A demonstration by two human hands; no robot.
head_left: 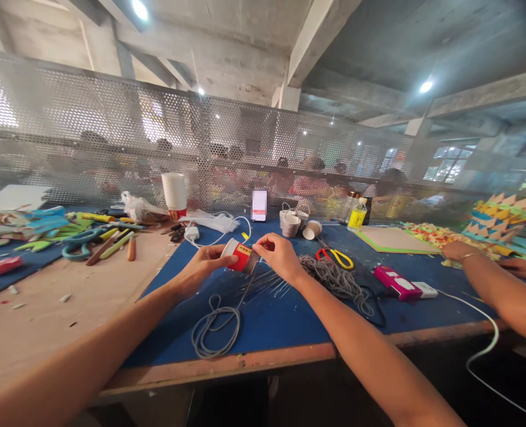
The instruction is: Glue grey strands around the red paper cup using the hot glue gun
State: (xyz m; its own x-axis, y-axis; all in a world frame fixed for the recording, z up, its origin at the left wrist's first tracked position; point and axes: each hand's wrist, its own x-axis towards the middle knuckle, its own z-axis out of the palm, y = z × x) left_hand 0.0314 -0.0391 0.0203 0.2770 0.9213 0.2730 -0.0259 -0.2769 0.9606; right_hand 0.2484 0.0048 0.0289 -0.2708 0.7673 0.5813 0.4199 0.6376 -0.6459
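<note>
My left hand [204,264] grips a red paper cup [238,256] lying on its side above the blue mat [289,317]. My right hand [278,255] pinches grey cord [250,265] against the cup's lower end, where some cord is wound round it. The cord trails down to a loose coil [216,329] near the table's front edge. A larger heap of the same grey cord [338,279] lies just right of my right wrist.
Yellow-handled scissors [336,256], cord-wrapped cups [292,224], a stack of white cups [174,193], a phone [259,205], a yellow bottle [357,216] and a pink glue gun [396,282] surround me. Another person's arm [494,284] rests at the right. Craft tools clutter the left [85,237].
</note>
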